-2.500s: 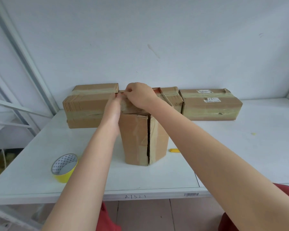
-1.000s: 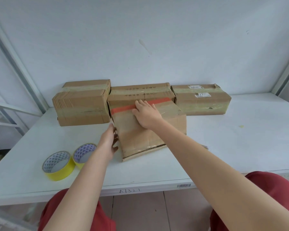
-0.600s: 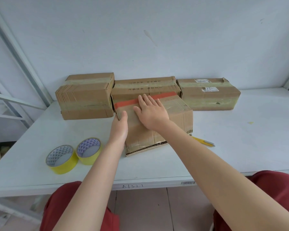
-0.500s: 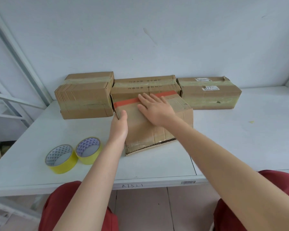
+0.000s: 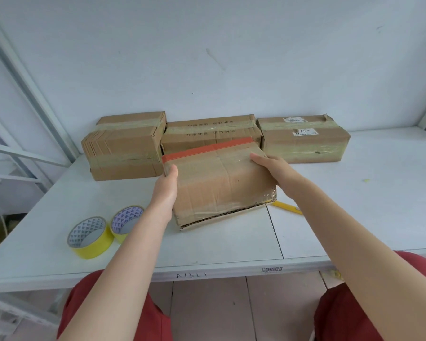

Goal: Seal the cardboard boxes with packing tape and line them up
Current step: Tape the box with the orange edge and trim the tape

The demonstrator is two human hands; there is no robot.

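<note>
While the front box [image 5: 221, 183] rests on the table [image 5: 367, 193], slightly askew and just ahead of the back row, we clasp it from both sides. We judge this a grip for turning or sliding it, not for taping. Our left hand [image 5: 166, 185] holds its left edge with the thumb laid on the top face. The other fingers go down the side out of sight, so we cannot tell whether they are spread or together. Our right hand [image 5: 272, 168] holds the far right corner likewise, thumb across the top and fingers hidden behind the right wall.

A red tape strip [image 5: 207, 148] runs along the far edge and clear tape shines over the top. The near edge shows raw corrugated card, so we judge that this end may want another strip.

Behind stand 3 taped boxes side by side near the wall: the left box [image 5: 126, 148], the middle box [image 5: 212, 132], which the front box nearly touches, and the right box [image 5: 303, 141]. Room for a 4th seems to lie at the right.

2 yellow rolls, the near roll [image 5: 89, 238] and the far roll [image 5: 126, 220], lie touching each other left of our left forearm, handy for the next strip. A yellow cutter [image 5: 287, 207] pokes out beside the box's near right corner.
</note>
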